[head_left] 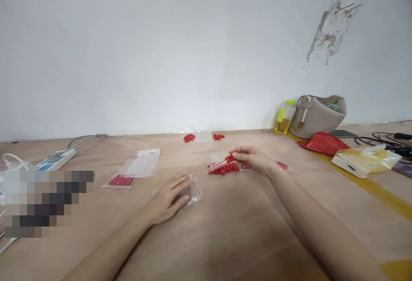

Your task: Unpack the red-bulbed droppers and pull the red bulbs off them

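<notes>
My left hand (170,197) lies with its fingers stretched out over a clear zip bag (195,190) with a red seal line. My right hand (252,158) is closed in a pinch on a slim tube with a red end (229,158), its clear part pointing left. Right below it is a pile of similar red-ended pieces (222,169), their thin clear parts pointing away from me. Bags holding red pieces lie just right of the pile, partly hidden by my right hand. At left, a zip bag of red pieces (121,180) lies partly under flat clear bags (146,163).
Two small red groups (189,137) (219,137) lie by the wall. At right stand a bottle of yellow liquid (283,118) and a grey bag (318,116), near a red pouch (325,143), a yellow-white packet (363,161) and black cables. A power strip (56,161) is at left.
</notes>
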Motion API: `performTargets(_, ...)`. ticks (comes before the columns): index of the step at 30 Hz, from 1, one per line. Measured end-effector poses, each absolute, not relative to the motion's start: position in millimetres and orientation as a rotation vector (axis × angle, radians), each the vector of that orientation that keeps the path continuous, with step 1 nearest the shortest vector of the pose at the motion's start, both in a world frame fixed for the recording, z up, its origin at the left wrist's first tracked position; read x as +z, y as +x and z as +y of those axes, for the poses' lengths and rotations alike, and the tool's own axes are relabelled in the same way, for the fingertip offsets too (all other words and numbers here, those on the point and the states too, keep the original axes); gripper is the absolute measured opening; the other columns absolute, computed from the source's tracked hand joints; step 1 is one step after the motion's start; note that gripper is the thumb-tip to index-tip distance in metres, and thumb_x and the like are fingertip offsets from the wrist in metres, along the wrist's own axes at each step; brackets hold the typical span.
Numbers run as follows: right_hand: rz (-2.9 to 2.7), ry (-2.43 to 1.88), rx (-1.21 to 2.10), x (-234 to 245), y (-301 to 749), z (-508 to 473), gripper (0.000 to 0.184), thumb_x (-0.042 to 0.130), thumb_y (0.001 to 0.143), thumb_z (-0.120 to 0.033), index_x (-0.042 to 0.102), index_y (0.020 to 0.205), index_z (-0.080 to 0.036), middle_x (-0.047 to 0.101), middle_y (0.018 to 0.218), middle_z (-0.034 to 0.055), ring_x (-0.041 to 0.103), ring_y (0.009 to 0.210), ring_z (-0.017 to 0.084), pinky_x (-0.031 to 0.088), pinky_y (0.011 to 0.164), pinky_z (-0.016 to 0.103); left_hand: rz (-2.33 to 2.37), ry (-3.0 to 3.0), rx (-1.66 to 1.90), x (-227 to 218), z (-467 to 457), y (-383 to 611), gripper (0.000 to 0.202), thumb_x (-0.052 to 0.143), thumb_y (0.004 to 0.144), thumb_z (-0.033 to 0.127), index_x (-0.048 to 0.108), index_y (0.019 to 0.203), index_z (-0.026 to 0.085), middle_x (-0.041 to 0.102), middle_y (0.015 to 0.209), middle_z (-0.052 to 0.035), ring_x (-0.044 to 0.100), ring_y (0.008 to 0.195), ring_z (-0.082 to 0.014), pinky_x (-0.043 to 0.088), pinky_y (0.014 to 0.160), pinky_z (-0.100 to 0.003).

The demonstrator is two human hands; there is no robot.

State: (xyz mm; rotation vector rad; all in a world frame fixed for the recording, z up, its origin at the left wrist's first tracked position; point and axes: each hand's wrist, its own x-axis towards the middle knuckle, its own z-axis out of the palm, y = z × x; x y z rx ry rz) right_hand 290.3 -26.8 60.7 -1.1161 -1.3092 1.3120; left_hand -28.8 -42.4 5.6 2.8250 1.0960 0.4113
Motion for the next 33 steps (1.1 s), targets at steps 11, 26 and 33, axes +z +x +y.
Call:
performTargets(11,-1.697,-1.084,0.011,3.3,287.5,-3.1,0.023,0.048,0.08,-0.024,0.064,0.096,-0.022,0.065,0.098,0.0068,0.059,0.091,0.019,0.047,0.083,0.036,1.388,2.481,0.5,-3.8,-39.8,-22.2,0.048,0.023,0.089,0.047,0.037,0.13,0.026,0.033,0.139,-0.0049,0.03,0.127,-0.0211,0.026,0.104,-0.04)
performTargets(26,-2.113,-1.184,-0.136,-12.8,280.6,-8.9,0.028,0.044,0.086,-0.033,0.062,0.103,-0.019,0.059,0.096,0.01,0.053,0.089,0.02,0.042,0.08,0.035,1.782,2.232,0.438,26.6,-32.8,-49.5,0.024,0.049,0.073,0.039,0.049,0.06,0.019,0.054,0.057,0.0016,0.052,0.058,-0.0147,0.036,0.053,-0.024)
performTargets(33,-2.101,-1.227,-0.16,-16.0,267.9,-15.4,0.026,0.05,0.083,-0.034,0.061,0.104,-0.023,0.059,0.088,0.0061,0.052,0.085,0.018,0.037,0.077,0.033,1.716,2.18,0.691,11.7,-19.6,-70.2,0.018,0.045,0.075,0.039,0.045,0.073,0.021,0.049,0.056,0.0045,0.048,0.053,-0.0132,0.034,0.052,-0.023)
